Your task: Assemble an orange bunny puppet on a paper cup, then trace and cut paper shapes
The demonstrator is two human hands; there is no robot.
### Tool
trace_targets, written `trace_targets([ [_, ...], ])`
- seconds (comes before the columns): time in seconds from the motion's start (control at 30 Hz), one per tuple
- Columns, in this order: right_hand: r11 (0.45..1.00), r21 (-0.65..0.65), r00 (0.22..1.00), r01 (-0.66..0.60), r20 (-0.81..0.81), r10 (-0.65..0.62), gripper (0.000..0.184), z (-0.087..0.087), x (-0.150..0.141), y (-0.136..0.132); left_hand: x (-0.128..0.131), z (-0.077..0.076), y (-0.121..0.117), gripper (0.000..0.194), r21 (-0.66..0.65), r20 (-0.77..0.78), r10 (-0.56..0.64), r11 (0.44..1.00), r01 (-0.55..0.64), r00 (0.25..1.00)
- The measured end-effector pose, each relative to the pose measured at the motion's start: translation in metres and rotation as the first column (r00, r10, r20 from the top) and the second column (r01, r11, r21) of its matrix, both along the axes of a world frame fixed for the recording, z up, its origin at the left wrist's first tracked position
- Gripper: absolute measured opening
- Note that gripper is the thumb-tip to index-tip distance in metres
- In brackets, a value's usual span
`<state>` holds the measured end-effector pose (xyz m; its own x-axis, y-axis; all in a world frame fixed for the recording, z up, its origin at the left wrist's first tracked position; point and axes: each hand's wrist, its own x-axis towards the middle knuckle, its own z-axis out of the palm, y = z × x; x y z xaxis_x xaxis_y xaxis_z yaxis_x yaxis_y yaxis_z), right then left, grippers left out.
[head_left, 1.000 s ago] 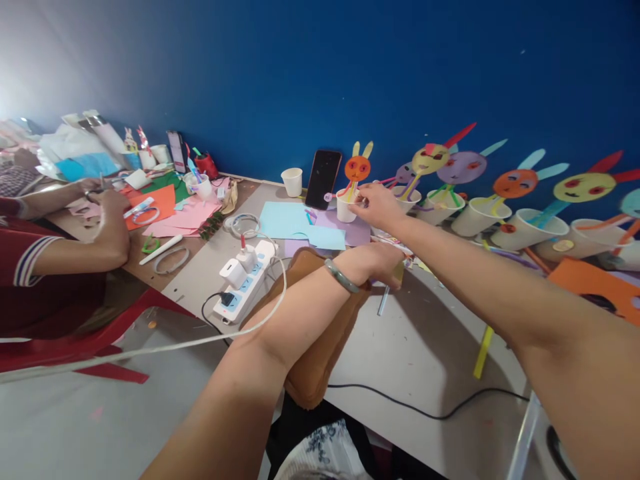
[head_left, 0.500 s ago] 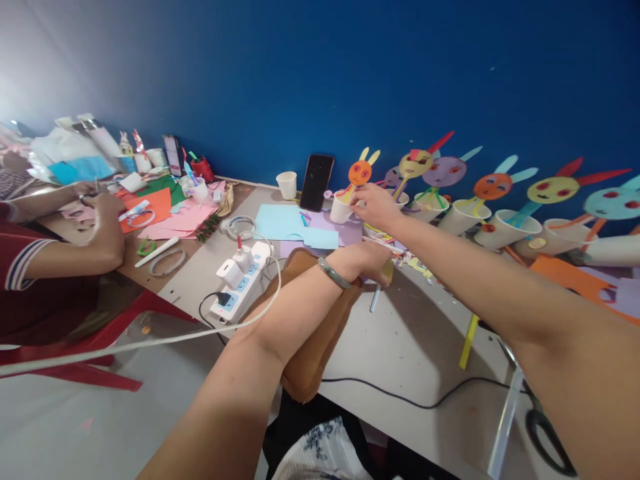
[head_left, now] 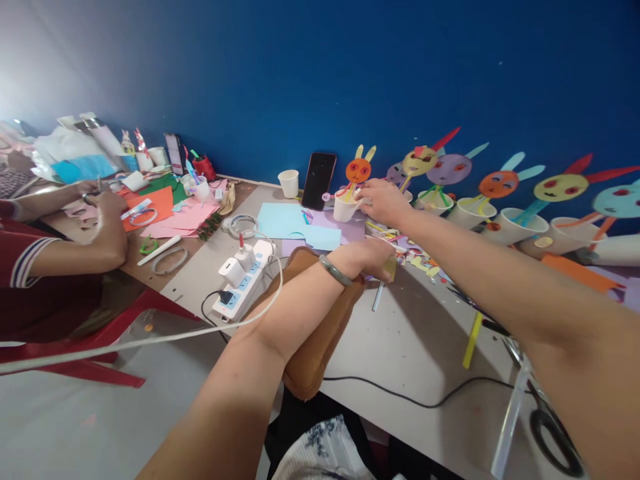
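With bent fingers, my right hand (head_left: 387, 202) touches the rim of a white paper cup (head_left: 343, 211) holding a round orange paper rabbit (head_left: 357, 171), near the back edge of the desk (head_left: 390, 353); my left hand (head_left: 371, 257) is nearer the front edge. From here I cannot tell either grip.

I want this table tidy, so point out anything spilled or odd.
Loose paper scraps lie strewn on the tabletop near the left hand, as if spilled. A white cable runs past the power strip and off over the floor, where it might snag.
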<state>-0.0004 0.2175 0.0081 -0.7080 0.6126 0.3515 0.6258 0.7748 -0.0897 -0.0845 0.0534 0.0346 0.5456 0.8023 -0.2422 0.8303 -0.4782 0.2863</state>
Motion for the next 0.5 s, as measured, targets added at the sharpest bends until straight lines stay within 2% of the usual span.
trace_targets([
  [0.13,1.0,0.017,1.0,-0.01,-0.011,0.01,0.026,0.004,0.012,-0.023,0.0,0.0,-0.001,0.039,0.023,0.002,0.015,1.0,-0.015,1.0],
  [0.2,1.0,0.026,1.0,0.017,-0.025,-0.016,0.025,0.003,0.025,-0.04,0.002,-0.001,0.0,0.041,0.032,-0.02,0.062,0.998,-0.061,0.998],
  [0.33,0.985,0.058,0.985,0.162,-0.071,-0.158,0.037,-0.001,0.068,-0.081,0.007,-0.001,0.0,0.033,0.126,-0.023,0.251,0.961,-0.247,0.968],
  [0.4,0.969,0.058,0.968,0.24,-0.085,-0.234,0.044,-0.004,0.095,-0.1,0.012,0.0,0.0,0.036,0.18,-0.005,0.313,0.934,-0.307,0.95],
  [0.5,0.944,0.023,0.942,0.33,-0.069,-0.327,0.052,-0.008,0.127,-0.124,0.027,-0.001,-0.006,0.048,0.273,0.123,0.27,0.916,-0.294,0.955],
])
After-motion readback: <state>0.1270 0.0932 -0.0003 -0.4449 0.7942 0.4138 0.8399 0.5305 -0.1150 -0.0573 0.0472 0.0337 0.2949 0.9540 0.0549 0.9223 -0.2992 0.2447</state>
